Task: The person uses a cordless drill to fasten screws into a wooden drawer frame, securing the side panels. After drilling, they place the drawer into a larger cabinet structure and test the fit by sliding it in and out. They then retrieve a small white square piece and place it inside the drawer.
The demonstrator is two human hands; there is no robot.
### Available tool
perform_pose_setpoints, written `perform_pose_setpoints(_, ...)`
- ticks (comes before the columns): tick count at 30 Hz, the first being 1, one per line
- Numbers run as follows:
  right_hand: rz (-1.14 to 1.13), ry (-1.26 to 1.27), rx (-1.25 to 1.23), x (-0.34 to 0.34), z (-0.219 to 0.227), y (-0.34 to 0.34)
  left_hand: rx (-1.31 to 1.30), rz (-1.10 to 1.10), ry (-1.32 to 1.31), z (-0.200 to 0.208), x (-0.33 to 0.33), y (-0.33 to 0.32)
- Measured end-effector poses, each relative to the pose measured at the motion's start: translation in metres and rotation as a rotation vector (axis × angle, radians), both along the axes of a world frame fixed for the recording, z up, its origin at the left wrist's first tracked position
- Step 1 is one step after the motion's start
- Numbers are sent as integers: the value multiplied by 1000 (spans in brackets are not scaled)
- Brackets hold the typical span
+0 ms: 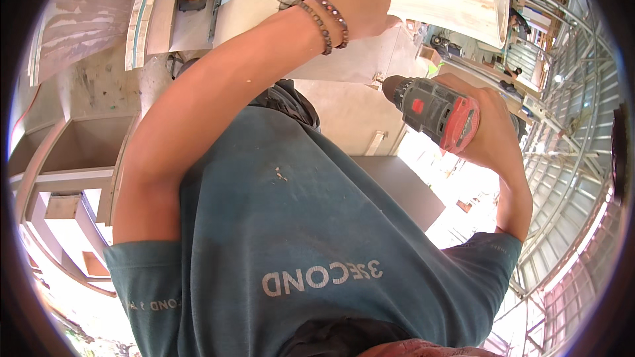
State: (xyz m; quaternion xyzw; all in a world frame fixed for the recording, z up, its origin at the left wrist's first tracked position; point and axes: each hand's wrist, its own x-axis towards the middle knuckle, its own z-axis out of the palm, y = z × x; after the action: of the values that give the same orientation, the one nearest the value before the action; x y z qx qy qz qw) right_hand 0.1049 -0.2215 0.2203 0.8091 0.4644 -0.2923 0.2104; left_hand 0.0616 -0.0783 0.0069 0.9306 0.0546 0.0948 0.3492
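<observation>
The right hand [491, 122] grasps a drill [430, 109], right of centre; the left hand [354, 3], top centre, curls near a board [364, 61]; its grip one cannot tell.

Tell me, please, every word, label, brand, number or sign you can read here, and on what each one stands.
I don't copy out wording or brands, but lettering stands here:
Teal shirt, chest: one line of large pale lettering, upside down in the picture, readable.
Left sleeve: smaller pale lettering, partly lost.
Right sleeve: tiny pale lettering, too small to read surely.
Drill in the right hand: small marks near its chuck, too small to read.
</observation>
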Motion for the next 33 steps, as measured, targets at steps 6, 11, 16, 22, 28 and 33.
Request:
perform_pose_setpoints(6,70,-18,-38,-13,4,22,-15,40,44,5,1,-2)
perform_pose_setpoints(11,106,-40,-166,-15,0,32,11,22,94,3,2,-8)
perform_pose_setpoints(16,127,-35,-221,-16,-4,44,-3,-1,139,7,1,-7)
perform_pose_setpoints(22,173,-88,-127,-16,-10,30,-22,-4,146,7,4,-8)
perform_pose_setpoints(28,129,-105,-119,-20,-6,30,-13,-8,81,4,5,-3)
perform_pose_setpoints(33,85,-73,-68,-19,-1,26,2,-21,107,8,6,-3)
